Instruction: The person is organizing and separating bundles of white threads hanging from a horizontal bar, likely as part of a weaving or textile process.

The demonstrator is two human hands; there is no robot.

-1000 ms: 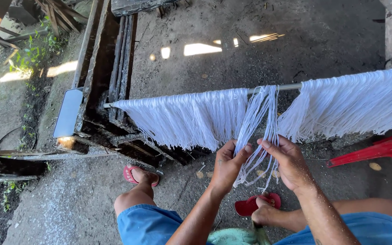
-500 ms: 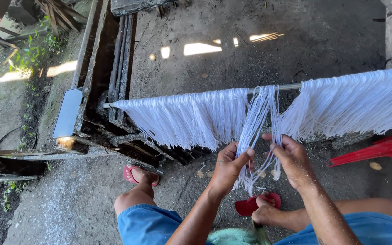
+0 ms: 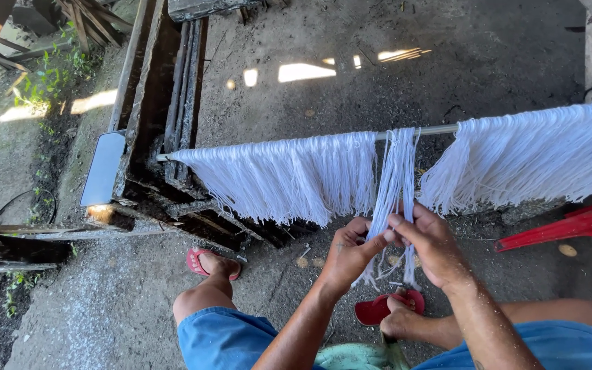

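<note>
Seen from the head camera, a seated person's left hand and right hand are meeting at lower centre of the frame, both pinching closed on a narrow hanging bunch of white threads. That bunch is draping over a thin horizontal metal rod crossing the middle of the frame, between a wide white thread curtain on the left and another on the right. Below, the person's feet in red flip-flops are resting on the grey concrete floor, and a red plastic chair is sitting at the right edge.

Obstacles: thread curtain left of left hand; second curtain right of right hand; rod above. Free: narrow gaps flanking held strands; open floor beyond.
</note>
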